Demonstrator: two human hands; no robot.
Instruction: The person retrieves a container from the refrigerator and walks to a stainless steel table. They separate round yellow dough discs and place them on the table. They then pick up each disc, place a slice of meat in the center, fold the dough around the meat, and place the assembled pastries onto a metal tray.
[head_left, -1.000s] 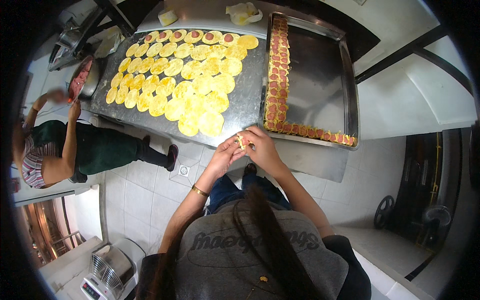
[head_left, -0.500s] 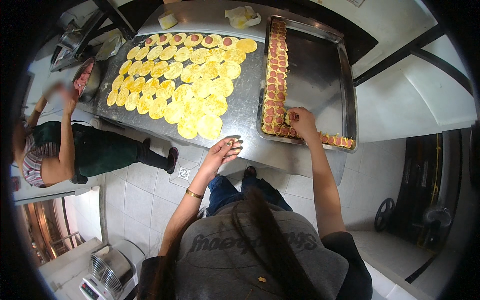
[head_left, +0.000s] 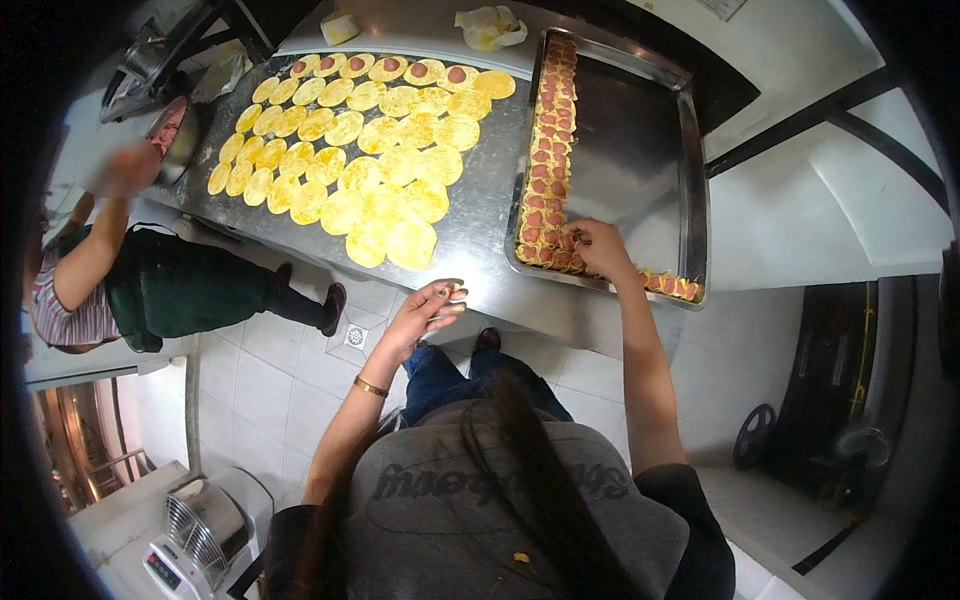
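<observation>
The right hand (head_left: 597,247) is seen at the near left corner of the metal tray (head_left: 640,150), at about two o'clock from the left hand. Its fingers are curled down onto the sausage rolls (head_left: 548,140) lined up along the tray's left edge and near edge; a roll is being touched, but whether one is actually gripped cannot be told. The left hand (head_left: 425,310) is held loosely open, palm down, over the front edge of the steel table (head_left: 480,240), at seven o'clock from the tray corner; nothing is clearly held in it, though something small by its fingertips is too blurred to make out. A bracelet (head_left: 370,386) is worn on that wrist. Yellow dough rounds (head_left: 350,150) are spread in rows across the table at eleven o'clock from the left hand, the farthest row topped with sausage pieces (head_left: 420,70). At nine o'clock a co-worker (head_left: 120,280) is seated beside the table, one arm raised toward a bowl (head_left: 180,140) at its left end
</observation>
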